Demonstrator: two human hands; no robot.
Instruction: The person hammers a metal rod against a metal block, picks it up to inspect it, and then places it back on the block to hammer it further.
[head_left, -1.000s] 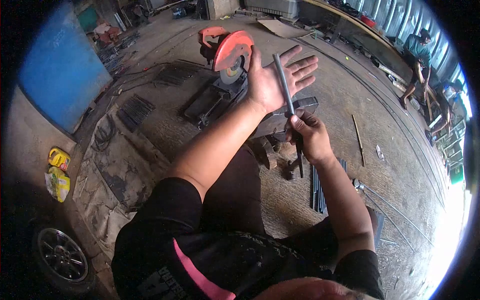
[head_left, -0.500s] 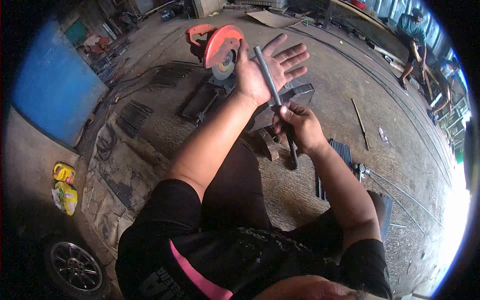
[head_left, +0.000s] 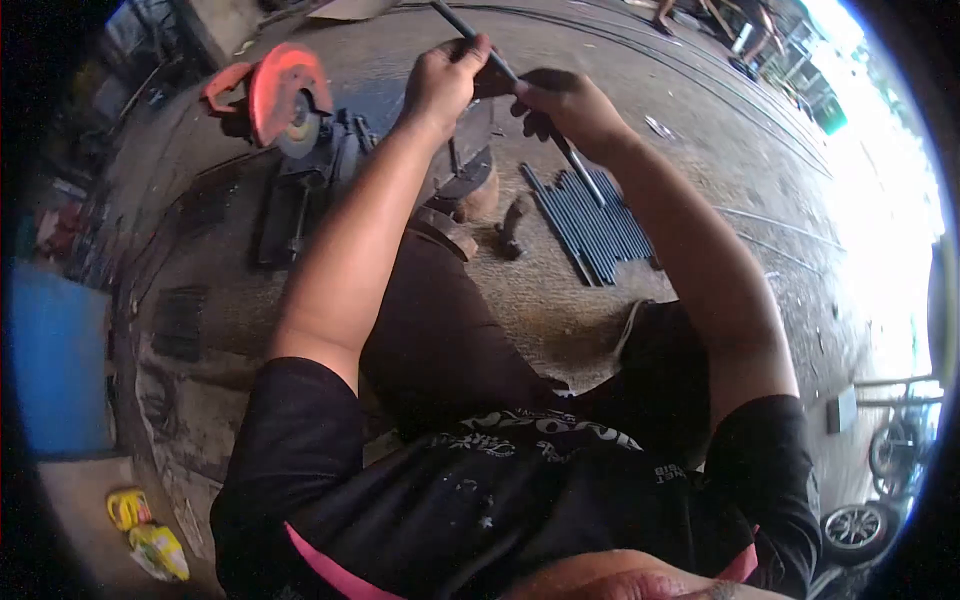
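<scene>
A long grey metal rod [head_left: 478, 38] slants from the top of the view down to the right. My left hand [head_left: 443, 85] is closed round its upper part, thumb along it. Lower down, my right hand [head_left: 568, 108] grips the same rod, whose far end points over a row of dark metal rods [head_left: 590, 230] on the floor. The chop saw [head_left: 290, 100], with a red guard, stands to the left of my hands.
A wooden block [head_left: 478, 200] and a short metal piece [head_left: 513, 225] are below my hands. Yellow containers [head_left: 150, 535] lie at the lower left, a wheel [head_left: 855, 527] at the lower right. Other people's legs [head_left: 665, 14] show at the top right.
The view has turned to the right. My left hand was open with the rod across its palm; now its fingers have closed round it. The rods on the floor are more fully in view.
</scene>
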